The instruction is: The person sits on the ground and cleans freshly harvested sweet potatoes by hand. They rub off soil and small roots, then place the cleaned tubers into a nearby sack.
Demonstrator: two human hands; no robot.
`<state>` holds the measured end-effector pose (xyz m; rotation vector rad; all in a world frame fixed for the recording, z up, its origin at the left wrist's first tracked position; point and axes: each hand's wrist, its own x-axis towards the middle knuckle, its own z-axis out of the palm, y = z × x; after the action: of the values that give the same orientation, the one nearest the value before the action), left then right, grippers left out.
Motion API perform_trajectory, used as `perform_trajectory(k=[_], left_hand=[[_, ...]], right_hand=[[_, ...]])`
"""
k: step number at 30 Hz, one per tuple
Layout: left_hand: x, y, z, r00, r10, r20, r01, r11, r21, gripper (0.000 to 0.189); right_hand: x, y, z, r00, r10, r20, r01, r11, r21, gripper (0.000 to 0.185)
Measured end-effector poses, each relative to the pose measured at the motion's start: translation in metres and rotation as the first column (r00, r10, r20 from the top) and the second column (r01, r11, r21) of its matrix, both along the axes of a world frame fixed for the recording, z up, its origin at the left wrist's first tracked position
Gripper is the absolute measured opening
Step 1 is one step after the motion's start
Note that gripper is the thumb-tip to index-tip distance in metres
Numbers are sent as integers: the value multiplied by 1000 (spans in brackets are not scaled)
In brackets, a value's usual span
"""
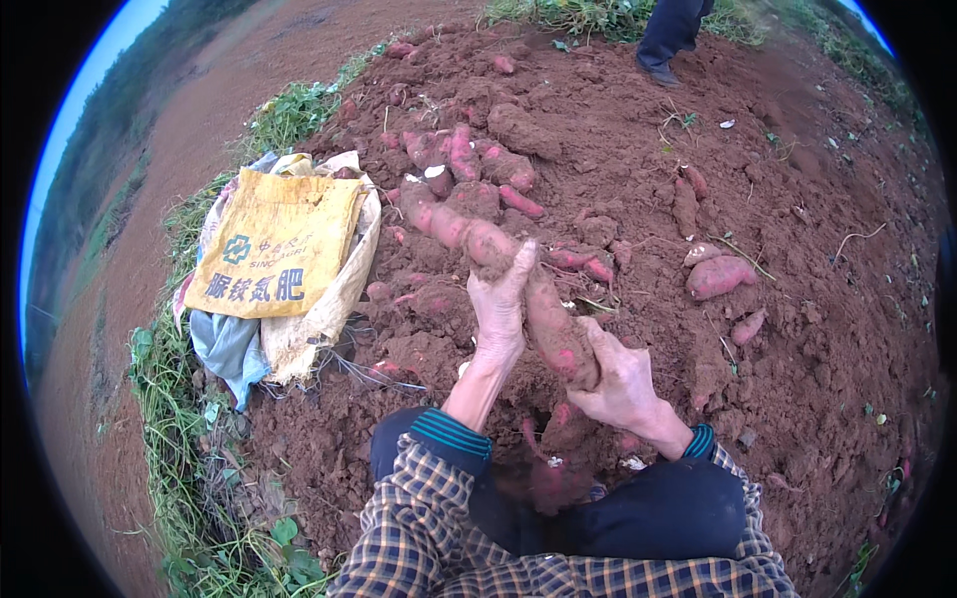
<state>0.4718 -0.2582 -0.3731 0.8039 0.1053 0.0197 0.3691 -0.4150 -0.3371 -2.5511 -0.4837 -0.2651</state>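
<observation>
In front of me, my left hand (499, 310) grips a long, soil-caked sweet potato (448, 224) that points away to the upper left. My right hand (620, 377) closes around the lower end of a thick sweet potato length (553, 321) crusted with red soil. My left thumb covers the spot where these two lengths meet, so I cannot tell whether they are one root or two. Just beyond lies a heap of pinkish sweet potatoes (463, 153). A broken-skinned sweet potato (576, 259) rests on the soil right of my left hand.
Folded woven sacks (277, 243), the top one yellow with printing, lie at the left beside cut green vines (168, 448). More sweet potatoes (721, 276) are scattered over the loose red soil (815, 336) at the right. Another person's leg (671, 34) stands at the far edge.
</observation>
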Motion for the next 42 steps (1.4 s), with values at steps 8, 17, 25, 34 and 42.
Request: perform_trajectory(k=[8, 17, 25, 34, 42], left_hand=[[-7, 10, -8, 972, 114, 205, -222, 164, 961, 54], [-18, -3, 17, 926, -377, -36, 369, 875, 313, 34], [-18, -6, -9, 807, -590, 28, 587, 806, 75, 96], [-7, 5, -20, 910, -345, -229, 367, 928, 62, 44], [-32, -4, 16, 609, -793, -25, 792, 605, 88, 60]], right_hand=[[-6, 7, -3, 973, -154, -174, 77, 920, -383, 93], [8, -24, -15, 821, -262, -507, 461, 828, 319, 81], [7, -11, -2, 894, 86, -441, 317, 574, 755, 59], [26, -13, 52, 974, -208, -93, 202, 977, -72, 43], [83, -32, 92, 813, 573, 102, -364, 637, -679, 72]])
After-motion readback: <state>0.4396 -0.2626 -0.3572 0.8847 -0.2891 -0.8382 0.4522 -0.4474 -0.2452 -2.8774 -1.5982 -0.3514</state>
